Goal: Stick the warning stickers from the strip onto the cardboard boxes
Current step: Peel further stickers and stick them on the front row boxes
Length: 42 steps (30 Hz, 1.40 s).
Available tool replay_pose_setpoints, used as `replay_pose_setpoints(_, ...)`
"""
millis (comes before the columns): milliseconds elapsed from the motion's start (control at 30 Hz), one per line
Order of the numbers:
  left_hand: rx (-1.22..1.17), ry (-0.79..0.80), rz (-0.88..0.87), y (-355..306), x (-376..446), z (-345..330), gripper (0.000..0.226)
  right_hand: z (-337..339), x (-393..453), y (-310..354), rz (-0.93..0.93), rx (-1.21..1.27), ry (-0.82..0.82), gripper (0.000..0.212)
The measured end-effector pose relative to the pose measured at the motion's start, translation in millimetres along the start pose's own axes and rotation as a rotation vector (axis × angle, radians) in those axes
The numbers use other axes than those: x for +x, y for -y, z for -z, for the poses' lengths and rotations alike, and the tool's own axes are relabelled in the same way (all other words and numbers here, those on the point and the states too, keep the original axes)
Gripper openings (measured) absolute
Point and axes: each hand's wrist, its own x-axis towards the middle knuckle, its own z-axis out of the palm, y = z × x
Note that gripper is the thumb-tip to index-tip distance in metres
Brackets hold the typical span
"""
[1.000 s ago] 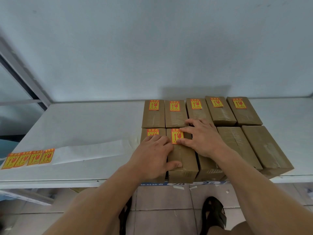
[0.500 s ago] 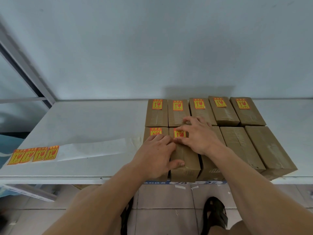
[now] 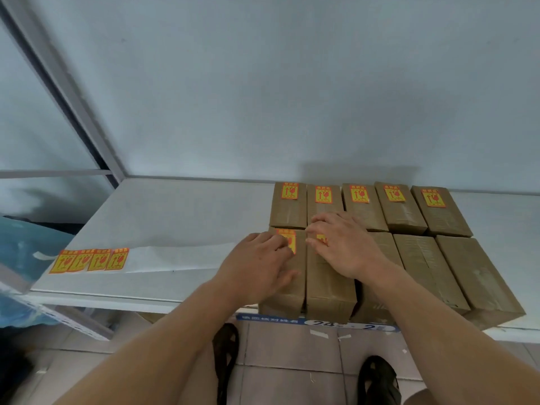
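Several brown cardboard boxes (image 3: 420, 267) stand in two rows on the right of a white shelf (image 3: 163, 217). Each back-row box carries a yellow and red warning sticker (image 3: 323, 194). My right hand (image 3: 344, 247) lies flat over the sticker (image 3: 321, 238) on the second front box, fingers straight and pressing it. My left hand (image 3: 257, 267) rests open on the leftmost front box, partly covering its sticker (image 3: 287, 239). The backing strip (image 3: 175, 255) lies on the shelf to the left, with several stickers (image 3: 89, 260) at its far left end.
A grey wall rises behind the shelf. A metal upright (image 3: 67, 92) slants at the left, with something blue (image 3: 20, 252) below it. The front boxes overhang the shelf's front edge. My sandalled feet (image 3: 377, 381) stand on the tiled floor below.
My right hand has slid down over the second front box's sticker and now hides most of it. My left hand has shifted left onto the first front box. The view has panned left.
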Motion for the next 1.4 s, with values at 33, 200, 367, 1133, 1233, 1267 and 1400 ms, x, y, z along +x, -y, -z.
replay_pose_setpoints(33, 0.038, -0.014, -0.008, 8, -7, 5, 0.041, 2, 4, 8, 0.037, -0.027, -0.004, 0.034)
replay_pose_setpoints(200, 0.156, 0.019, 0.082, 62, -59, 29, 0.042, 4, 41, 69, 0.22, -0.12, -0.048, 0.032)
replay_pose_setpoints(367, 0.249, 0.076, 0.235, 121, -129, 38, 0.041, -17, 83, 151, 0.384, -0.162, -0.006, 0.035)
replay_pose_setpoints(1133, -0.005, 0.195, 0.766, 285, -229, -34, 0.047, -187, 209, 337, 0.19, 0.112, 0.226, 0.035)
replay_pose_setpoints(1233, -0.113, 0.205, 0.85, 289, -231, -45, 0.052, -191, 210, 339, 0.16, 0.093, 0.181, 0.028)
replay_pose_setpoints(1267, -0.132, 0.212, 0.865, 289, -231, -48, 0.053, -191, 209, 340, 0.155, 0.092, 0.164, 0.026)
replay_pose_setpoints(1400, -0.138, 0.198, 0.884, 287, -233, -54, 0.058, -189, 203, 343, 0.18, 0.062, 0.117, 0.028)
